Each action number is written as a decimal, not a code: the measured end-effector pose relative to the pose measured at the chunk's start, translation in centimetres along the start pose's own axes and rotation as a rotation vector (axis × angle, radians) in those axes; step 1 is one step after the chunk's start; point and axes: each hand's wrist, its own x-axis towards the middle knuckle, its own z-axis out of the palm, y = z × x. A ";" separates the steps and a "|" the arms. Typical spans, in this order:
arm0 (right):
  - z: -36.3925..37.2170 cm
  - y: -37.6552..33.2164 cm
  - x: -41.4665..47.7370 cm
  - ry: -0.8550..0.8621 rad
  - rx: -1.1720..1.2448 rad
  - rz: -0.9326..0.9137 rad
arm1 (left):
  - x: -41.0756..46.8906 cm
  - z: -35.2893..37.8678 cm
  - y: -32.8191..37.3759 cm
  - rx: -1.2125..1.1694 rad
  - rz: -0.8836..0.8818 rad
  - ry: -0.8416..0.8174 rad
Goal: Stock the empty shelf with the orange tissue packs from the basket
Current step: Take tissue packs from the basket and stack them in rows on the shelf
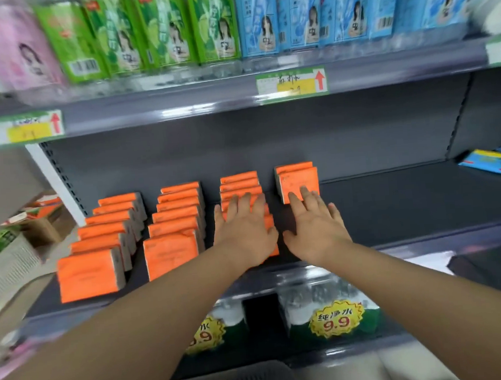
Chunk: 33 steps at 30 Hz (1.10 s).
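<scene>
The dark grey shelf [394,208] carries four rows of orange tissue packs [171,226], standing on edge from the shelf's left end to its middle, and blue packets [496,164] lie at its far right end. The left hand [243,232] lies flat, fingers spread, on the third row. The right hand [315,223], fingers straight and spread, touches the front face of the short fourth row [297,177] near the shelf's back wall. With only two packs there, a hard or off-centre push would likely tip them backward or skew the row.
</scene>
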 end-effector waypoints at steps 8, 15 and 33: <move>3.3 -4.1 -6.6 -0.020 -0.008 -0.085 | -8.6 0.5 -3.0 0.055 0.012 -0.010; 7.9 -7.3 -12.0 -0.109 0.010 -0.163 | -16.1 4.4 -7.7 0.060 -0.027 -0.130; 23.2 -9.4 -17.7 -0.494 -0.008 -0.211 | -26.3 19.1 -17.5 -0.046 -0.198 -0.489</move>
